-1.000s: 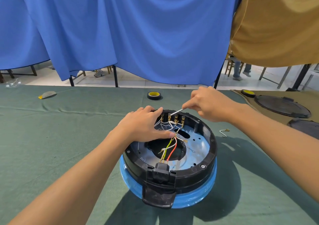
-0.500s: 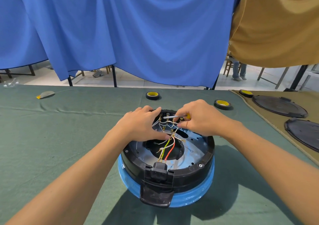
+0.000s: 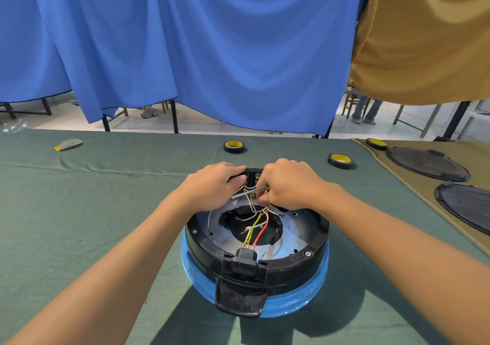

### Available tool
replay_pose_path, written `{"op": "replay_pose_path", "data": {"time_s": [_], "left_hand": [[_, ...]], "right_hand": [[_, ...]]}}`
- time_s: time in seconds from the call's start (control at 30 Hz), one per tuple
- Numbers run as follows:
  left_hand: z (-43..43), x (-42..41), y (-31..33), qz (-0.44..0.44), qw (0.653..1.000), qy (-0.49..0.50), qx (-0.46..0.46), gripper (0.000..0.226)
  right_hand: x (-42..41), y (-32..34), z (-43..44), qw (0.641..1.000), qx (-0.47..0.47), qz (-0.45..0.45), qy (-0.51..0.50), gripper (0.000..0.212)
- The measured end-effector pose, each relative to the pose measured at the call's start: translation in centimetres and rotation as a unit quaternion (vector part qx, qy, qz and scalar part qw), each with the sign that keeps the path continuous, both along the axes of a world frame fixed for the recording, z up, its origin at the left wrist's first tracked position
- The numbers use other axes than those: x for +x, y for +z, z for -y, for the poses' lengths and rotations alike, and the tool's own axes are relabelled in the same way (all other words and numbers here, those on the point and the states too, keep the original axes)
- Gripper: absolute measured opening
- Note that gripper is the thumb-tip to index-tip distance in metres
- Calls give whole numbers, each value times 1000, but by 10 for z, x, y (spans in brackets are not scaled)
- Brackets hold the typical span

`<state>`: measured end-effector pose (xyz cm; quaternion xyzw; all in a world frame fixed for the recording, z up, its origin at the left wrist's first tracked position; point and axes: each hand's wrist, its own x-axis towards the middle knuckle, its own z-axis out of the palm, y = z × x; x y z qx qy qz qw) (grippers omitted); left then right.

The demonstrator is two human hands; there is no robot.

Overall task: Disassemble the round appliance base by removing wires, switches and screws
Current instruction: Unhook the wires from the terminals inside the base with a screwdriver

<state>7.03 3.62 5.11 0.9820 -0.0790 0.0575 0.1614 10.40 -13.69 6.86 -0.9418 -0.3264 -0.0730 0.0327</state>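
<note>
Appliance base (image 3: 316,241): set on the green table (image 3: 79,212), dead ahead. Judged rigid and weighty, best steadied by its rim.
Wires (image 3: 261,232): judged thin, pliant, easily torn, best taken at the terminals.
12 o'clock rim: gripped by left hand (image 3: 212,185), fingers curled over.
Slim metal tool (image 3: 246,192): pinched by right hand (image 3: 291,185).
</note>
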Motion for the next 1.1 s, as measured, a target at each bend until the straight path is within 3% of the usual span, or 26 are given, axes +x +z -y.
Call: {"op": "replay_pose_path", "data": {"time_s": [0.53, 0.7, 0.8, 1.1], "left_hand": [[1, -1, 0, 11, 1000, 0, -6, 45], [1, -2, 0, 14, 1000, 0, -7, 44], [1, -2, 0, 14, 1000, -3, -3, 44], [0, -3, 1, 17, 1000, -3, 11, 45]], "right_hand": [[-4, 5, -2, 998, -32, -40, 29, 17], [-8, 1, -6, 998, -53, 1, 41, 13], [-9, 0, -7, 999, -40, 11, 27, 13], [-8, 18, 1, 997, 32, -76, 10, 12]]}}
